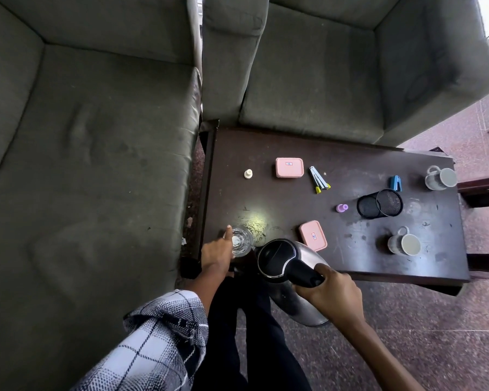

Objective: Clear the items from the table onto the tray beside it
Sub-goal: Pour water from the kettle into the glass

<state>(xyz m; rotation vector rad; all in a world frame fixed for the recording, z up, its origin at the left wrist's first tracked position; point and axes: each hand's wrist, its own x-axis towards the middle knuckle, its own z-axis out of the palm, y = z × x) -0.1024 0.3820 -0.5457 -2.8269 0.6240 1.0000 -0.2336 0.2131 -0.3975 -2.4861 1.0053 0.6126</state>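
Overhead, right hand (pixel 329 292) is closed around the handle of the steel kettle (pixel 291 266), held tilted at the near edge of the table (pixel 350 221). Left hand (pixel 218 251) cups the clear glass (pixel 241 240) at the table's near-left corner, forefinger extended. Two pink boxes, two mugs and a mesh cup lie further along the table.

Small blue-white labels on 2 pink boxes (pixel 289 167) (pixel 313 235); print too small to read.

Single head-worn view, steeply downward over the table (pixel 350 170), close above.
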